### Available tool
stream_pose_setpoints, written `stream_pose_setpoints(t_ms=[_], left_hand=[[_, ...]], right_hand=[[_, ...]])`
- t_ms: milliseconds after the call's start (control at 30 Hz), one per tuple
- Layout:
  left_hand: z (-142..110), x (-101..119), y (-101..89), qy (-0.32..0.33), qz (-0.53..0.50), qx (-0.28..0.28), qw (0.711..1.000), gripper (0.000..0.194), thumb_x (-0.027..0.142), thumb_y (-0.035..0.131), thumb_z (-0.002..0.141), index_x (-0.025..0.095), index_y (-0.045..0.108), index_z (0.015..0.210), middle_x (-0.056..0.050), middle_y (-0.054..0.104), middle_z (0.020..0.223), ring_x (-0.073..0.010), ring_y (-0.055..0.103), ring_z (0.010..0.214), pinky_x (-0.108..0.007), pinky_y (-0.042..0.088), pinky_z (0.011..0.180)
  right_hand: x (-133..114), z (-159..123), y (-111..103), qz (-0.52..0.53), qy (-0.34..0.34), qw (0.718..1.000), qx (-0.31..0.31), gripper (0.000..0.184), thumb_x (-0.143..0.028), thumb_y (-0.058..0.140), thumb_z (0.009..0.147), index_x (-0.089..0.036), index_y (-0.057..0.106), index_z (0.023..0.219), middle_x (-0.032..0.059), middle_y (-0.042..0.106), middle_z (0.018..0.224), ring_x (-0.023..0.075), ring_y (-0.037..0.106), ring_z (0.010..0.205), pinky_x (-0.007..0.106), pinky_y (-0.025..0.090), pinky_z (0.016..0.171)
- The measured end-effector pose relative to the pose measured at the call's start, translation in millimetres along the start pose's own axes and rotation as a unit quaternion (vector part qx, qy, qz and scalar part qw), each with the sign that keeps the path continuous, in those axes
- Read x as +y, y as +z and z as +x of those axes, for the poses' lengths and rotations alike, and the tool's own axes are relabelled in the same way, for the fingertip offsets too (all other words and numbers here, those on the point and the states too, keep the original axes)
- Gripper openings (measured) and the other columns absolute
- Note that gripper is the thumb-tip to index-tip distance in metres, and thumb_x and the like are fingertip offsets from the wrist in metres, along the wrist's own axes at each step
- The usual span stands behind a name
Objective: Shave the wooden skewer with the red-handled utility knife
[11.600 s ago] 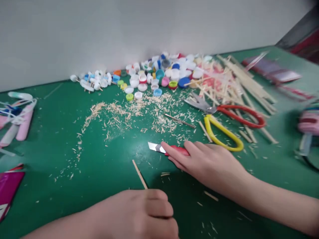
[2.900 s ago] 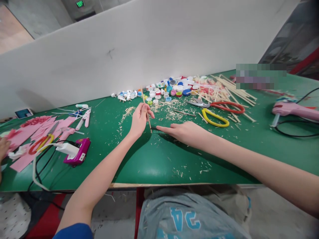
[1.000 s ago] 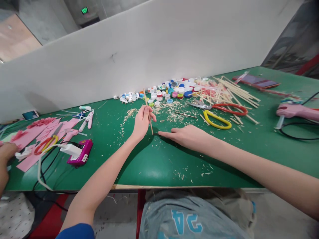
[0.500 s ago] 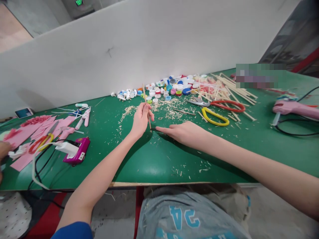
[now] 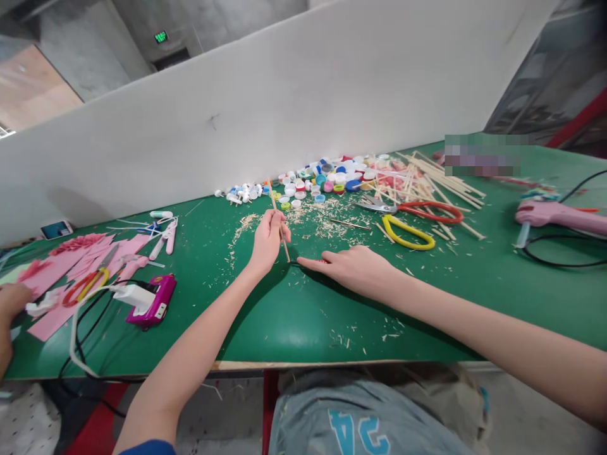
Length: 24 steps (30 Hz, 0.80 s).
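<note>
My left hand (image 5: 268, 238) pinches a thin wooden stick (image 5: 279, 219) that stands nearly upright, its lower tip on the green table (image 5: 294, 303). My right hand (image 5: 353, 268) lies over a red utility knife (image 5: 324, 260), forefinger stretched along it toward the stick's tip; only a sliver of red shows under the fingers. Wood shavings (image 5: 313, 218) are scattered just behind both hands.
Bottle caps (image 5: 327, 177) and loose sticks (image 5: 427, 180) lie near the white partition, with red and yellow scissors (image 5: 412, 221). A pink glue gun (image 5: 559, 215) with black cable is at right. At left: pink paper (image 5: 71, 265), a magenta device (image 5: 152, 300), another person's hand (image 5: 12, 303).
Both hands hold the same pose with stick and knife; only the camera has tilted slightly, shifting the scene a little lower in view.
</note>
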<state>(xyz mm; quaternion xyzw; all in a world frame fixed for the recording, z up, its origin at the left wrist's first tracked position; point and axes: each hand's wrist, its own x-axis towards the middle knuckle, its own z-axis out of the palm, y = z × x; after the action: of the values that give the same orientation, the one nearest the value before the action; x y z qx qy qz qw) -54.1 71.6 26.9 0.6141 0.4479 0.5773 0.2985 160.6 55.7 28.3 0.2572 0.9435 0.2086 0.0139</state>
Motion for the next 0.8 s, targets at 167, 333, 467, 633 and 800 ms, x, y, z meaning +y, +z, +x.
stream_pose_setpoints(t_ms=[167, 333, 467, 633, 800], left_hand=[[-0.1, 0.3, -1.2, -0.004, -0.002, 0.002, 1.000, 0.029, 0.048, 0.039, 0.096, 0.022, 0.044, 0.085, 0.004, 0.052, 0.051, -0.0088, 0.039, 0.044, -0.022, 0.032, 0.046], [0.6, -1.2, -1.7, -0.004, -0.002, -0.001, 1.000, 0.028, 0.048, 0.040, 0.096, 0.022, 0.043, 0.085, 0.004, 0.052, 0.051, -0.0087, 0.038, 0.043, -0.023, 0.031, 0.045], [0.8, -1.9, -2.0, -0.004, -0.002, 0.000, 1.000, 0.028, 0.048, 0.041, 0.096, 0.022, 0.043, 0.084, 0.004, 0.052, 0.051, -0.0083, 0.038, 0.043, -0.023, 0.031, 0.045], [0.1, -0.5, -1.8, -0.002, 0.000, 0.001, 1.000, 0.029, 0.048, 0.041, 0.096, 0.022, 0.044, 0.083, 0.004, 0.052, 0.051, -0.0080, 0.039, 0.043, -0.022, 0.032, 0.046], [-0.9, 1.2, -0.8, 0.003, 0.004, 0.007, 1.000, 0.032, 0.050, 0.043, 0.095, 0.021, 0.044, 0.081, 0.004, 0.052, 0.051, -0.0079, 0.040, 0.044, -0.022, 0.035, 0.048]], right_hand=[[0.8, 0.7, -2.9, 0.002, 0.000, 1.000, -0.023, 0.077, -0.004, 0.045, 0.088, -0.037, 0.017, 0.152, 0.0003, 0.053, 0.091, 0.0063, 0.046, 0.056, 0.027, 0.007, 0.048], [2.4, 3.0, -6.1, 0.012, 0.014, 1.000, -0.020, 0.078, -0.005, 0.046, 0.088, -0.037, 0.016, 0.153, 0.0008, 0.052, 0.090, 0.0062, 0.043, 0.056, 0.026, 0.007, 0.048], [2.2, 5.6, -6.5, 0.017, 0.020, 1.000, -0.015, 0.075, -0.006, 0.047, 0.089, -0.038, 0.022, 0.152, 0.0001, 0.052, 0.088, 0.0066, 0.043, 0.056, 0.026, 0.007, 0.048], [2.2, 6.8, -3.4, 0.038, 0.018, 0.999, 0.000, 0.061, -0.018, 0.048, 0.097, -0.038, 0.026, 0.150, -0.0021, 0.052, 0.081, 0.0061, 0.038, 0.052, 0.025, 0.007, 0.047], [2.4, 4.3, 1.3, 0.054, -0.001, 0.998, 0.015, 0.061, -0.019, 0.054, 0.094, -0.038, 0.031, 0.147, -0.0029, 0.051, 0.081, 0.0043, 0.039, 0.053, 0.024, 0.008, 0.047]])
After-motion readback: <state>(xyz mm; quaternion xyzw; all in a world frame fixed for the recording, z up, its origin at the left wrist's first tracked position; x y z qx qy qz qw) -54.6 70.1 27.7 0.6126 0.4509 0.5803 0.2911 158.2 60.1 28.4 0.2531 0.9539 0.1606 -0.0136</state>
